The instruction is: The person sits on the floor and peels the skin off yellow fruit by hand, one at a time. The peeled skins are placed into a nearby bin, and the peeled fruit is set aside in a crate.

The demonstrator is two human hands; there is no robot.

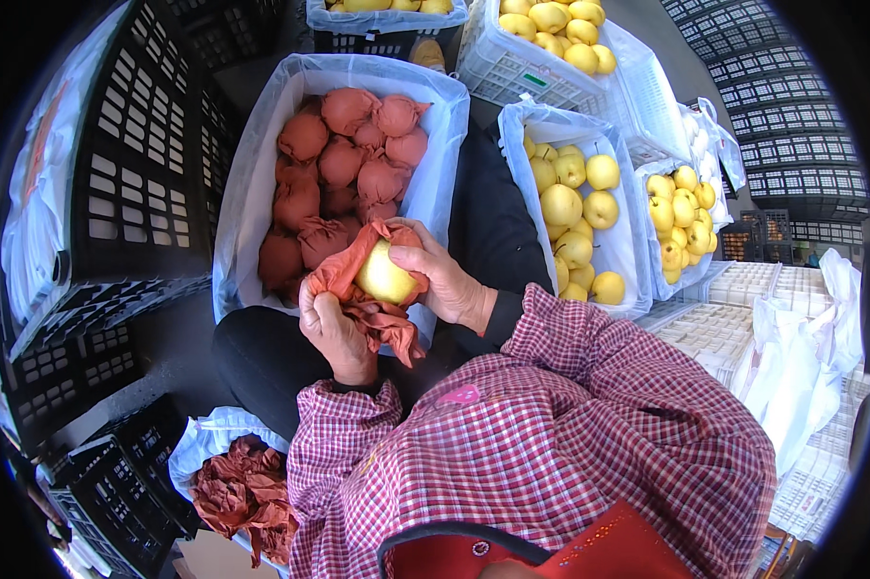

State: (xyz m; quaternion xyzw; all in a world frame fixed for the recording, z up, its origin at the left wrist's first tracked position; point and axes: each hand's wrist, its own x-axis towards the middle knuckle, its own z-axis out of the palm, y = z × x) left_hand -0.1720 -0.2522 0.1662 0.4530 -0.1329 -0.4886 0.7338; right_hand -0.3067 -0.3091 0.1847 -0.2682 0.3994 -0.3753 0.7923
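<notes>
Between my two hands is a yellow pear [384, 273], partly covered by crumpled reddish-brown paper [344, 269]. My left hand [337, 329] grips a bunched edge of the paper at the pear's lower left. My right hand [442, 275] holds the pear's right side through the paper, the thumb resting on bare skin of the fruit. Both hands are over the near end of a crate lined with whitish film [254, 188]. Inside that crate lie several paper-wrapped fruits [341, 161]. Loose paper hangs below the pear.
A lined crate [627, 253] of bare yellow pears [571, 206] stands to the right, with another batch of pears [681, 210] beyond it. Crumpled reddish-brown papers [243, 492] fill a lined container at lower left. A black plastic crate [138, 137] rises at left; white crates [717, 336] are stacked at right.
</notes>
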